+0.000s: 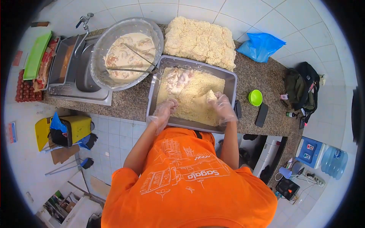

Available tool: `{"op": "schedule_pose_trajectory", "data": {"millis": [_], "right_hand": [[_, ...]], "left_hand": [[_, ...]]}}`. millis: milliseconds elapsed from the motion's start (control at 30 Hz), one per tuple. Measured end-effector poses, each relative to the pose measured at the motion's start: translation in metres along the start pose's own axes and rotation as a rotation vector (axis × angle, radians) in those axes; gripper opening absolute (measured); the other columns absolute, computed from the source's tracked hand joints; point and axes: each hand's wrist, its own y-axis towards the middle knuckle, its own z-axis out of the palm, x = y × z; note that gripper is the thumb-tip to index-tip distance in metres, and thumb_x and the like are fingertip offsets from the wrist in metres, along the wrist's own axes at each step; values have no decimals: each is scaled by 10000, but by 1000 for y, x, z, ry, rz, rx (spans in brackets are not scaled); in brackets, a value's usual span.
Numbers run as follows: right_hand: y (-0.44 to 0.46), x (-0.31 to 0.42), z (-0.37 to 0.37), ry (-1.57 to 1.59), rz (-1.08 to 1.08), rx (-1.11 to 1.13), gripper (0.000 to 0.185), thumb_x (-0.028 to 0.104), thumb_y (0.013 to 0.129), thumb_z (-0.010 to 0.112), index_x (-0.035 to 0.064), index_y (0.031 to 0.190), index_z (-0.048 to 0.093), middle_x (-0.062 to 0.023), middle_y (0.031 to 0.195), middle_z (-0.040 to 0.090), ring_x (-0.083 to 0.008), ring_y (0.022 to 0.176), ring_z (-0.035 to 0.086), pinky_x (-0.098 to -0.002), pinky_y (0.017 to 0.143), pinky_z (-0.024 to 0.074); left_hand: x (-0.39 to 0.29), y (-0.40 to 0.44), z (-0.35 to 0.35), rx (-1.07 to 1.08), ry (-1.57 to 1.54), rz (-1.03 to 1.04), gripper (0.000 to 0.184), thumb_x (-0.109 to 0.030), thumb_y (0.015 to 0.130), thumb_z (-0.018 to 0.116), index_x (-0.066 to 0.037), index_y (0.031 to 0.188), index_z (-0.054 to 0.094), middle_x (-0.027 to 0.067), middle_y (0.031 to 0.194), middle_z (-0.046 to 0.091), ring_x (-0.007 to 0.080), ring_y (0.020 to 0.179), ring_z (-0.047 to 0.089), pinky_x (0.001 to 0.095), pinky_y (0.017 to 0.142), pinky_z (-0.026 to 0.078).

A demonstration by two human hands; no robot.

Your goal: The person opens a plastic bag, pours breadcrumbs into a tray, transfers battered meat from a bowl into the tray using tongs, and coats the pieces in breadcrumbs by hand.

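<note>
A grey rectangular tub (230, 97) holds a bed of pale bread crumbs (194, 110). At its upper left lie wet, batter-coated pieces of raw meat (178, 79), probably chicken. My right hand (222, 106), in a see-through plastic glove, grips a crumb-coated piece of meat (211, 96) over the right side of the crumbs. My gloved left hand (165, 110) is at the tub's left, its fingers curled together low over the crumbs; what is in them, if anything, is hidden. Behind the tub rises a large stack of breaded pieces (199, 40).
Left of the tub, a big metal bowl (97, 68) holds meat in batter, with tongs (131, 70) across it. Beyond are a sink (88, 81) and egg trays (26, 89). To the right are a green bowl (255, 97), a phone (262, 114), a blue bag (260, 46) and a backpack (304, 89).
</note>
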Motion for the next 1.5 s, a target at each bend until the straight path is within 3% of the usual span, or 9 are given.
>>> {"op": "schedule_pose_trajectory", "data": {"millis": [567, 633, 900, 967, 1100, 1200, 1267, 1367, 1500], "right_hand": [[85, 78, -116, 211, -121, 358, 620, 345, 882, 663, 31, 1381, 471, -196, 1417, 459, -266, 1267, 476, -366, 1042, 393], [118, 84, -132, 162, -216, 281, 564, 330, 870, 693, -79, 1228, 543, -169, 1212, 589, -202, 1002, 575, -343, 873, 498], [261, 86, -168, -240, -100, 438, 261, 264, 875, 671, 16, 952, 683, -71, 906, 627, -176, 877, 571, -339, 758, 509], [290, 67, -165, -766, -656, 440, 211, 237, 876, 672, 53, 973, 635, -106, 911, 577, -215, 847, 549, -313, 713, 502], [295, 55, -157, -878, -717, 337, 179, 250, 875, 651, 98, 969, 638, -89, 821, 579, -191, 782, 524, -308, 656, 450], [264, 52, -132, -926, -1090, -67, 236, 296, 899, 604, 67, 955, 629, -94, 853, 602, -215, 835, 553, -344, 728, 448], [258, 44, -78, -908, -939, -830, 430, 377, 930, 494, 78, 1216, 607, -126, 1115, 651, -279, 1090, 588, -374, 967, 431], [309, -8, -49, -939, -768, -376, 484, 369, 957, 458, -33, 1212, 544, -168, 1262, 548, -314, 1262, 462, -457, 1029, 365], [255, 51, -40, -864, -513, -423, 663, 483, 982, 301, 0, 1430, 375, -187, 1499, 355, -323, 1431, 254, -546, 1135, 198]], "left_hand": [[9, 8, -3, 4, 1, -9, 204, -180, 866, 474, -53, 958, 605, 37, 901, 608, 130, 807, 549, 262, 727, 445], [6, 7, -2, -16, -13, -17, 201, -177, 860, 474, -53, 950, 604, 38, 895, 605, 129, 803, 548, 261, 722, 443], [25, 20, -17, 24, -61, -23, 227, -191, 870, 497, -62, 1013, 616, 59, 934, 645, 151, 843, 601, 282, 775, 478], [13, 11, -6, -25, -86, -14, 191, -162, 854, 490, -51, 963, 602, 50, 895, 614, 132, 776, 563, 254, 711, 455], [10, 8, -3, -50, -113, 7, 154, -137, 847, 483, -45, 915, 586, 41, 863, 586, 114, 732, 534, 232, 676, 437], [2, 3, 2, -116, -69, -26, 154, -151, 865, 477, -62, 924, 589, 32, 874, 586, 110, 767, 537, 247, 718, 441], [-6, 0, 8, -123, -65, -50, 161, -162, 876, 469, -69, 929, 590, 25, 880, 588, 108, 785, 537, 251, 738, 436], [-2, 0, 2, -106, -18, -61, 198, -183, 878, 473, -67, 970, 604, 31, 925, 607, 128, 852, 552, 270, 776, 439], [8, 3, -2, -104, 5, -20, 223, -190, 860, 479, -65, 973, 624, 33, 954, 625, 141, 891, 565, 281, 801, 439]]}}
